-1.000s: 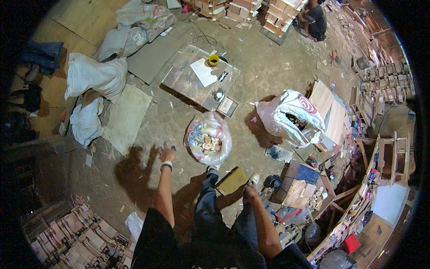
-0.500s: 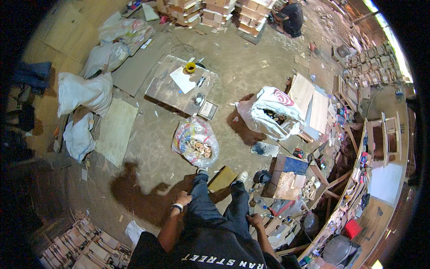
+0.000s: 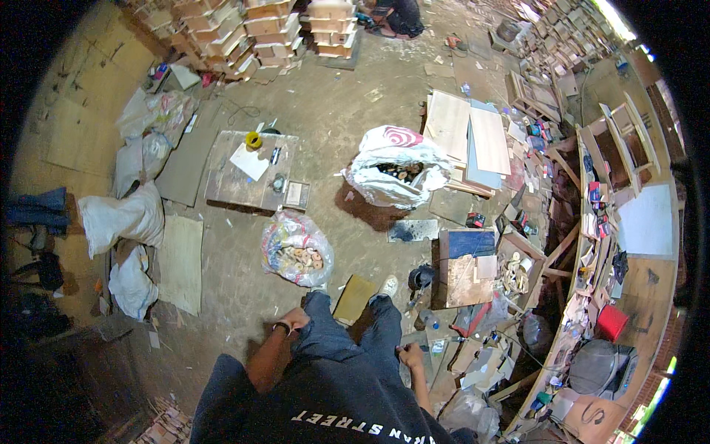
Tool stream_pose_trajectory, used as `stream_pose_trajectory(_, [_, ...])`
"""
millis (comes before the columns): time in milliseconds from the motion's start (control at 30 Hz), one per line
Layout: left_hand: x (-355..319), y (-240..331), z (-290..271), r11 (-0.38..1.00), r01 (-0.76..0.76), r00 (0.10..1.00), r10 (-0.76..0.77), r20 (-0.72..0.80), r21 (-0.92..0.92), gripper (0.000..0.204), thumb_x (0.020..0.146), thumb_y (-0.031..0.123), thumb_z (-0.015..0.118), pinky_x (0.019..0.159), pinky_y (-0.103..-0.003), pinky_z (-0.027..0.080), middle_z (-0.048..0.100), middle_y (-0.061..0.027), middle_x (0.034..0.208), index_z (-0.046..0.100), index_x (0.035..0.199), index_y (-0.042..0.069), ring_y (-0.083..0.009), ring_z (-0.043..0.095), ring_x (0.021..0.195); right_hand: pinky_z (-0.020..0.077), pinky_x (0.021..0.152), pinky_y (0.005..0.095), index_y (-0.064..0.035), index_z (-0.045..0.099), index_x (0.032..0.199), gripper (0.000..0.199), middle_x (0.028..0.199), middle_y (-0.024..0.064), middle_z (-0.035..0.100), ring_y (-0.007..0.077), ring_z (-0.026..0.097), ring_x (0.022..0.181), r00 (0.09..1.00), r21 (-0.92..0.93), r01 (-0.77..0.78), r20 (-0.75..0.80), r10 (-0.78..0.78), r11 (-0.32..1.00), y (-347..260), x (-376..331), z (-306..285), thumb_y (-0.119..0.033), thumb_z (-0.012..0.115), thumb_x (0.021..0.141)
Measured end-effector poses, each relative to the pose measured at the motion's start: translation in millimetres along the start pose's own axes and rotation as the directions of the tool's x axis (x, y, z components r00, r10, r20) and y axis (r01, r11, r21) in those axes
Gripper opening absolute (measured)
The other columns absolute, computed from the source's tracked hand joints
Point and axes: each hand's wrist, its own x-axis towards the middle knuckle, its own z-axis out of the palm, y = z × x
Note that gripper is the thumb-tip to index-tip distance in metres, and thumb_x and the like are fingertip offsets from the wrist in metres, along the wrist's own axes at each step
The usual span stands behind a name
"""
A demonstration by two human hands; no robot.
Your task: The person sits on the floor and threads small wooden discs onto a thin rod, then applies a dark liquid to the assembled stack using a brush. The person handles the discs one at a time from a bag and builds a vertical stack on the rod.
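My left hand (image 3: 296, 320) is closed at the left thigh of my dark blue trousers (image 3: 325, 331), its fingers bunched on the cloth. At the other thigh, my right hand (image 3: 410, 356) curls its fingers against the trouser edge, partly hidden. Just ahead of my feet, a clear plastic bag (image 3: 277, 248) with coloured print holds round wooden pieces (image 3: 305, 257). Beyond it to the right stands a larger white sack (image 3: 370, 181), its mouth gaping over dark and pale pieces. A yellowish-brown board (image 3: 354, 298) lies between my shoes.
A low wooden table (image 3: 229, 189) bears a yellow tape roll (image 3: 253, 140) and white paper. White sacks (image 3: 122, 220) line the left side. Boards (image 3: 447, 126), a wooden box (image 3: 462, 296) and scraps crowd the right. Stacked wooden parts (image 3: 333, 33) and a crouching person (image 3: 403, 16) are at the back.
My view has turned right, so the table and both bags sit farther left in the picture. Both hands stay at my thighs.
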Motion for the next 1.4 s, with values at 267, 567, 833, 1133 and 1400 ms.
stream_pose_trajectory(267, [-27,103,30,0.962,0.148,0.981,-0.173,-0.092,-0.230,0.007,0.078,0.004,0.063,0.060,-0.037,0.045,0.064,-0.0044,0.072,0.067,0.080,-0.001,-0.0166,0.053,0.067,0.0332,0.048,0.0357,-0.0017,0.062,0.061,0.037,0.058,-0.0041,0.050,0.0113,0.044,0.053,0.910,0.372,-0.358,0.344,0.231,0.856,64,7,-63,-0.024,0.078,0.085])
stream_pose_trajectory(567, [-16,127,26,0.949,0.277,0.961,-0.278,0.012,-0.149,0.020,0.076,0.013,0.064,0.066,-0.036,0.049,0.067,-0.0068,0.074,0.070,0.086,-0.003,-0.0164,0.058,0.070,0.0413,0.055,0.0408,0.0007,0.065,0.071,0.036,0.061,0.0071,0.061,0.0196,0.057,0.058,0.911,0.259,-0.315,0.353,0.214,0.913,51,-6,-73,-0.030,0.079,0.085])
stream_pose_trajectory(833, [139,65,1,0.915,0.229,0.939,-0.118,-0.323,0.331,0.029,0.085,0.024,0.065,0.071,-0.049,0.050,0.068,-0.0257,0.081,0.071,0.093,-0.003,-0.0407,0.067,0.077,0.0512,0.076,0.0555,-0.0022,0.068,0.095,0.033,0.091,0.0249,0.069,0.0492,0.065,0.087,0.969,-0.140,-0.054,0.231,0.085,0.989,118,165,7,-0.034,0.066,0.090])
stream_pose_trajectory(1133, [299,-217,-51,0.903,0.397,0.105,-0.225,-0.969,-0.167,0.031,0.096,0.023,0.062,0.086,-0.046,0.050,0.071,-0.0264,0.106,0.067,0.114,-0.002,-0.0436,0.066,0.099,0.0502,0.070,0.0520,0.0014,0.067,0.090,0.019,0.083,0.0252,0.067,0.0454,0.066,0.082,0.857,-0.048,0.407,0.366,-0.363,0.912,37,383,111,-0.018,0.067,0.091])
stream_pose_trajectory(1400, [338,-438,58,0.584,-0.360,-0.039,-0.788,-0.614,-0.727,0.063,0.098,0.060,0.055,0.064,-0.036,0.050,0.067,-0.0097,0.099,0.063,0.123,0.003,-0.0193,0.062,0.076,0.0505,0.073,0.0513,0.0018,0.064,0.099,0.020,0.092,0.0247,0.068,0.0444,0.066,0.086,0.860,-0.228,0.500,0.023,-0.509,0.835,18,403,121,-0.014,0.069,0.088])
